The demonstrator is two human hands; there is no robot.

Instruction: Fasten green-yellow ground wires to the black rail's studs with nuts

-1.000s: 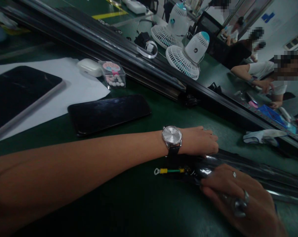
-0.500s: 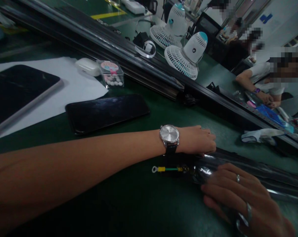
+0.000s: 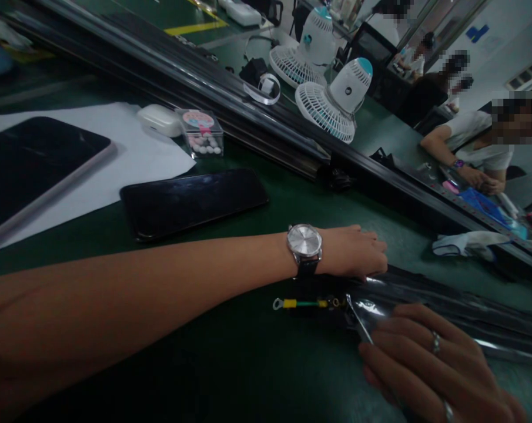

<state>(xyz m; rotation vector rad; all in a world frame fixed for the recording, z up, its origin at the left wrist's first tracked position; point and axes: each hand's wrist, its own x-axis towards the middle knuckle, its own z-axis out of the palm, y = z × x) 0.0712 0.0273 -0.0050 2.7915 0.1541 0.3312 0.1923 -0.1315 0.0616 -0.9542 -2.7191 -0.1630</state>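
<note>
Right hand (image 3: 437, 364) slid lower toward the frame's bottom right, fingers laid flat and slightly spread on the glossy black sleeve (image 3: 446, 308), left hand (image 3: 358, 251) rested palm-down on its upper edge, fingers held together, green wire (image 3: 305, 304) seen at centre.

Long dark glossy plastic sleeve (image 3: 446, 305) flat on green mat, green-yellow wire (image 3: 303, 304) protruding leftward

A glossy, crinkled clear plastic sleeve (image 3: 428, 296) lies on the matt dark-green table (image 3: 230, 358); the round metal wristwatch (image 3: 304, 242) shines smooth.
</note>
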